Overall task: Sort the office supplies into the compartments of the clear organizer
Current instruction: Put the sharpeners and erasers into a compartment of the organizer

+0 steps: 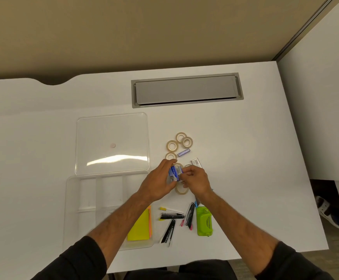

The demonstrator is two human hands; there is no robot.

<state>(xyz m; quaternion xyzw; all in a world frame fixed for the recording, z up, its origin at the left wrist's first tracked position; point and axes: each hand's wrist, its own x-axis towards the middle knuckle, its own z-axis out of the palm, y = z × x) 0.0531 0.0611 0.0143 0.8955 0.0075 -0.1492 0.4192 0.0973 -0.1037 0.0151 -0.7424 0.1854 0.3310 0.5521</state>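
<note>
Your left hand (158, 181) and right hand (195, 179) meet above the white desk (245, 158), both pinching 1 small blue staple box (174, 173) held over the loose tape rolls (172, 146), just right of the clear organizer (73, 209). The organizer's clear lid (112, 142) lies flat behind it, and yellow sticky notes (139, 227) sit in its near right compartment. Nearer you on the desk lie black staplers (171, 216) and 1 green hole punch (204, 221), with 2 more staple boxes (183, 152) among the rolls.
</note>
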